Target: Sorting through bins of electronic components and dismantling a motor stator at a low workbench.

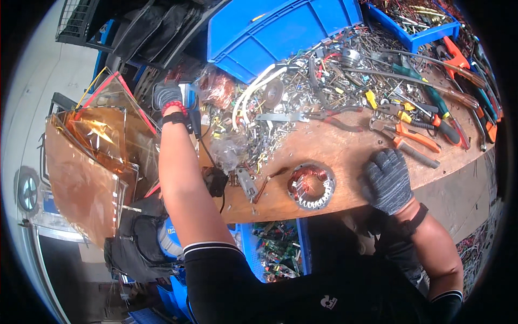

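My left hand [168,96], in a grey knit glove, is stretched to the far left of the workbench. It is beside a small grey and blue box-like thing [189,96]; its fingers are too small and hidden to make out. My right hand [389,181], gloved the same way, rests on the bench's near right edge with its fingers laid out and nothing in them. Between my arms a motor stator [311,186], a metal ring with copper windings and white teeth, lies flat. Pliers with orange handles [415,137] lie just beyond my right hand.
A heap of screws and small metal scraps [297,83] covers the back of the wooden bench [345,154]. A blue bin [280,38] stands behind it. Screwdrivers [437,102] lie at the right. Amber film sheets [89,167] stand left; a blue crate [303,245] of circuit boards sits below.
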A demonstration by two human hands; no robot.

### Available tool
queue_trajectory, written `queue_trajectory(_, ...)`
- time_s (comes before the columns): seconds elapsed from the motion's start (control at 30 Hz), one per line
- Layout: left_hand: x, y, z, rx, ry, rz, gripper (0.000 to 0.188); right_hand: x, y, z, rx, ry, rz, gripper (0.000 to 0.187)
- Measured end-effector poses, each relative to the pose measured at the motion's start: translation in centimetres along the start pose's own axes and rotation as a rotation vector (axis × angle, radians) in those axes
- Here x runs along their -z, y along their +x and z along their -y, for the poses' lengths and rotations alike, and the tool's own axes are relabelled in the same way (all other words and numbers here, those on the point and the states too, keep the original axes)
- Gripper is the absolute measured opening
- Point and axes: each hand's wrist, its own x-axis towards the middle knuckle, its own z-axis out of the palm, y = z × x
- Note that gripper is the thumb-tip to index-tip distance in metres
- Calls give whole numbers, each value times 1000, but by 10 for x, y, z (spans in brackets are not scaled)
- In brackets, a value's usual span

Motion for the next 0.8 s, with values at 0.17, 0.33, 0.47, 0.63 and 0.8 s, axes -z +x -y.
queue_trajectory(0.17, 59, -38, -10, 123, -851, 144, 32, -2, -4, -1, -6, -26, 38, 26)
queue_trajectory(0.33, 129, -166, -20, 160, -1732, 373, 29, -13, -13, -7, 28, -58, -35, 27)
queue_trajectory(0.47, 155, -284, -24, 154, -1986, 526, 25, -7, -12, -1, 105, -106, -197, 32)
queue_trajectory(0.63, 157, -434, -33, 259, -2387, 873, 39, 12, -3, 66, -59, 318, -230, 42)
queue_trajectory(0.8, 151, -570, -59, 600, -2315, 926, 38, 15, -12, 141, -356, 1419, 165, 79)
